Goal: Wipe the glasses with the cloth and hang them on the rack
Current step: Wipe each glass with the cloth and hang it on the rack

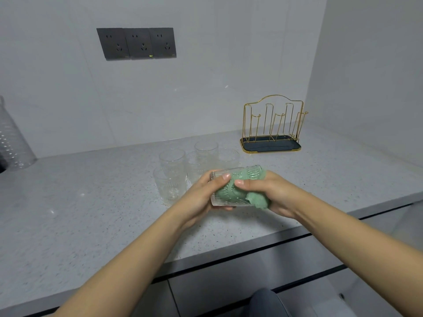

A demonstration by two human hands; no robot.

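left hand (203, 193) gripping clear embossed glass tumbler (229, 188) sideways above speckled grey countertop (91, 213); right hand (267, 193) clutching green cloth (256, 197) stuffed into it. five more clear tumblers (174, 161) standing behind; gold wire rack (272, 126) sitting near wall, holding nothing.

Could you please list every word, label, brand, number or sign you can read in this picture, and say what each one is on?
No text can be read.
Sockets: tiny marks along the lower edges, too small to read; a small green light shows, no lettering.
Held glass: embossed pattern only, no words.
Cloth, rack, counter: no text visible.
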